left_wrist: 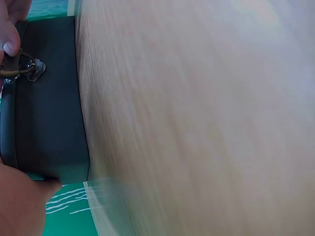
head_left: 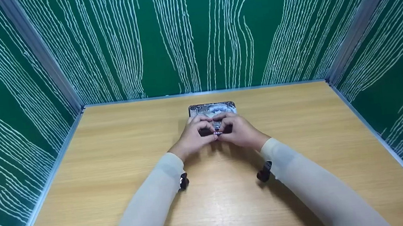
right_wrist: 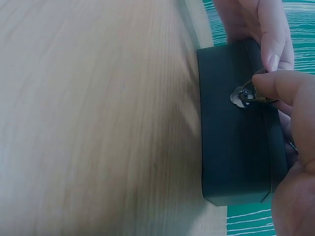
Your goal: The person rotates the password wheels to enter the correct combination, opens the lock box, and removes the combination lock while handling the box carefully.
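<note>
A small dark box (left_wrist: 51, 113) with a picture-printed lid (head_left: 219, 108) rests on the table. On its front is a metal clasp (right_wrist: 239, 97) with a flower-shaped plate and a thin brass-coloured loop. The head view shows my left hand (head_left: 195, 134) and right hand (head_left: 239, 129) meeting at the box's front, thumbs and fingers bent round towards each other. My right hand pinches the loop. Just beside it, the left thumb (right_wrist: 273, 54) and fingers also pinch at the clasp. Fingertips partly cover the clasp, and other fingers lie along the lid and sides.
The box stands on a wooden table (head_left: 222, 200) near its back edge. Green panels (head_left: 215, 33) with wavy white lines enclose the back and both sides, with grey metal posts (head_left: 41, 51) at the corners. A small dark device (head_left: 264, 172) sits at each wrist.
</note>
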A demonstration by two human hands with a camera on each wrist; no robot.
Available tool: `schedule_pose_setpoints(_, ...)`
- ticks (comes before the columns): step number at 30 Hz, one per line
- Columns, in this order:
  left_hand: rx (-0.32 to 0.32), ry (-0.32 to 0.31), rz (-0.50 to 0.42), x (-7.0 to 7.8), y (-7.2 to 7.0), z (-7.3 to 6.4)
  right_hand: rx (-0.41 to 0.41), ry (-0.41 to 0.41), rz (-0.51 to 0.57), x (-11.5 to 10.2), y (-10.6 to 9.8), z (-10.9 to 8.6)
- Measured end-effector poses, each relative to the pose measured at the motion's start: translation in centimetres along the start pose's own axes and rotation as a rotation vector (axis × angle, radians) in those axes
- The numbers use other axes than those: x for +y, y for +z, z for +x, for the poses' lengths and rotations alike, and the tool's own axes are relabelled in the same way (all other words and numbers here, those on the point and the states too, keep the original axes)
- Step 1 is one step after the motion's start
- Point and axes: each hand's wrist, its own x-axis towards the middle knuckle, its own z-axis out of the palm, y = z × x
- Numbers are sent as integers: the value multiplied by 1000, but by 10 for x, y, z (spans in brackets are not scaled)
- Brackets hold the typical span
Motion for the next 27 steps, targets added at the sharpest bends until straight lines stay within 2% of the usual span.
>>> schedule_pose_setpoints(13,-10,-26,-24,1,-1,0,-3,-14,13,-1,0,0)
schedule_pose_setpoints(22,-15,-7,-20,-1,0,0,0,-30,5,2,0,0)
schedule_pose_setpoints(27,-12,2,-15,-1,0,0,-7,-12,10,0,-1,0)
